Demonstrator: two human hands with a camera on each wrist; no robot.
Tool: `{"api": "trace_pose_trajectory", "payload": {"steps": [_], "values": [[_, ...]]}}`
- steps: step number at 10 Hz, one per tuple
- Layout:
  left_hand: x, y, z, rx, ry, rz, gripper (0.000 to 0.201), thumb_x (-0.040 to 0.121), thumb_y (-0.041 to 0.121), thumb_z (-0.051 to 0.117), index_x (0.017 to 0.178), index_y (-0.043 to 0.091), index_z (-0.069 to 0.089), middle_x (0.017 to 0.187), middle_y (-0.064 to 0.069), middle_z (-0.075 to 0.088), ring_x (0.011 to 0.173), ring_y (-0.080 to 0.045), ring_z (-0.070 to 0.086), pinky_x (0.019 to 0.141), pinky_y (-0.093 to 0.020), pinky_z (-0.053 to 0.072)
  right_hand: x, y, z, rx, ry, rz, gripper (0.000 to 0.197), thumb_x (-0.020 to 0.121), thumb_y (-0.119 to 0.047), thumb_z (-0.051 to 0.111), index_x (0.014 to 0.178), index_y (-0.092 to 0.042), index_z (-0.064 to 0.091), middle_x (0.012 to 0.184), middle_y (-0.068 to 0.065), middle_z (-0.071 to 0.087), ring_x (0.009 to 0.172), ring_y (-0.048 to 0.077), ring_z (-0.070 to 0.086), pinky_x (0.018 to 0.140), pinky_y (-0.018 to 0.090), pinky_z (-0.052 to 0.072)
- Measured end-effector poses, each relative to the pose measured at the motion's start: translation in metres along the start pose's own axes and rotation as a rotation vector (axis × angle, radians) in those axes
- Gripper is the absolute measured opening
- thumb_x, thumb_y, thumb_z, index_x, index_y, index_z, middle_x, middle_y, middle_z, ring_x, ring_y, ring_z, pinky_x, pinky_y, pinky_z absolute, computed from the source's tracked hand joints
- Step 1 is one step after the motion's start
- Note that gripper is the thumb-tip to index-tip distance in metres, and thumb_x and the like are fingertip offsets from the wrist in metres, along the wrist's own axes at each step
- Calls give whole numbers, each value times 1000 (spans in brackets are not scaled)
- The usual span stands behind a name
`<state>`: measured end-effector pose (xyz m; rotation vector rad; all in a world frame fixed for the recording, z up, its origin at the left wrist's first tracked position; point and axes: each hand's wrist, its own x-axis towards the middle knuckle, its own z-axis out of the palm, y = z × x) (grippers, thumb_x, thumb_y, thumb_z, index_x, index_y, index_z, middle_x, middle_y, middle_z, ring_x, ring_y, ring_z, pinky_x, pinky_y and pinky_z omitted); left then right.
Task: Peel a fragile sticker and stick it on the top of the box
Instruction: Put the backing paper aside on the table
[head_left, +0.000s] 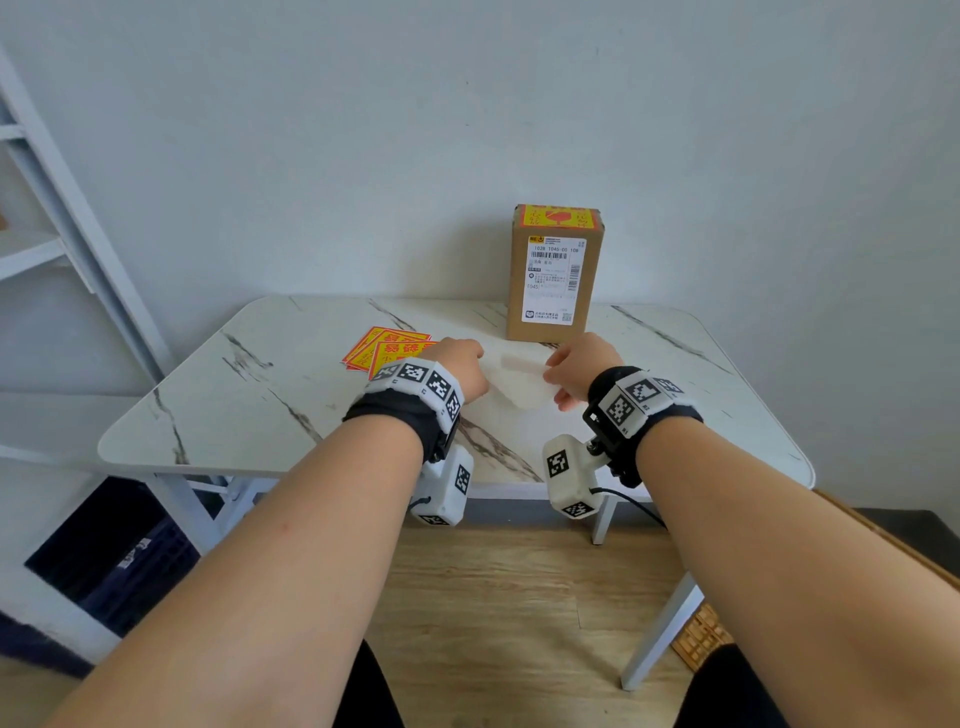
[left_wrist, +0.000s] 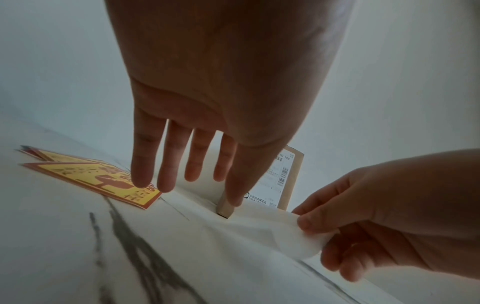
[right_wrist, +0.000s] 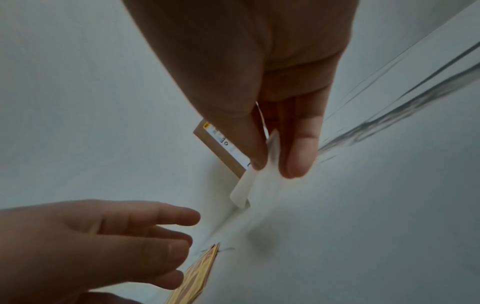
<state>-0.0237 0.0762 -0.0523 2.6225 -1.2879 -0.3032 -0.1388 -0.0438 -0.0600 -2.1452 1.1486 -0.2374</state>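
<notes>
**Backing paper in the right hand, sticker already on the box**

The cardboard box (head_left: 555, 275) stood upright at the far edge of the marble-patterned table (head_left: 249, 395), close to the wall, its printed shipping label facing the person. A red-and-yellow fragile sticker (head_left: 560, 217) lay across the top of the box. To the left, a small pile of spare fragile stickers (head_left: 387, 351) rested flat on the table, fanned slightly apart.

The right hand (head_left: 579, 370) pinched a white sheet of backing paper (left_wrist: 291, 232) between thumb and curled fingers (right_wrist: 298, 144); the sheet bent upward at the pinched corner while the rest trailed down to the table in front of the box. The left hand (left_wrist: 207, 102) hovered above the table between the spare stickers and the box, its fingers (left_wrist: 166, 164) straight and spread, holding nothing. Whether its fingertips touched the paper could not be told.

Both wrists carried black straps with white marker-covered camera mounts.
</notes>
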Motion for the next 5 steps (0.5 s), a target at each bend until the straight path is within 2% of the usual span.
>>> {"api": "trace_pose_trajectory", "payload": {"steps": [1, 2, 3, 4, 5], "values": [[5, 5, -1, 58, -9, 1, 50, 93, 21, 50, 143, 17, 45, 143, -11, 49, 124, -30, 55, 92, -32, 47, 7, 6, -3, 22, 66, 24, 25, 94, -10, 53, 113, 2, 64, 95, 17, 77, 87, 28, 76, 83, 40, 60], [6, 11, -2, 94, -33, 24, 46, 96, 19, 46, 141, 13, 47, 144, -10, 50, 128, -28, 52, 98, -32, 44, 9, 7, -2, 4, 42, 21, 33, 92, -15, 57, 121, 0, 60, 107, 18, 73, 95, 31, 73, 87, 44, 59], [8, 16, -2, 160, -53, 45, 41, 97, 17, 44, 135, 6, 53, 140, -12, 55, 127, -29, 53, 98, -32, 43, 6, 5, -5, -66, 23, 4, 36, 91, -17, 58, 125, -2, 58, 115, 15, 68, 99, 31, 69, 89, 41, 58], [11, 22, -5, 226, -96, 38, 42, 98, 18, 43, 136, 4, 52, 142, -13, 53, 130, -29, 51, 91, -31, 41, 3, 4, -11, -137, 34, -48, 27, 92, -17, 56, 118, -8, 61, 110, 10, 67, 87, 26, 64, 74, 33, 55], [14, 28, -13, 302, -121, 29, 44, 99, 22, 42, 139, 5, 50, 146, -11, 50, 133, -28, 49, 86, -28, 36, 3, 2, -18, -222, 46, -78, 15, 91, -19, 56, 103, -11, 63, 98, 4, 65, 83, 21, 62, 67, 26, 46]]}}
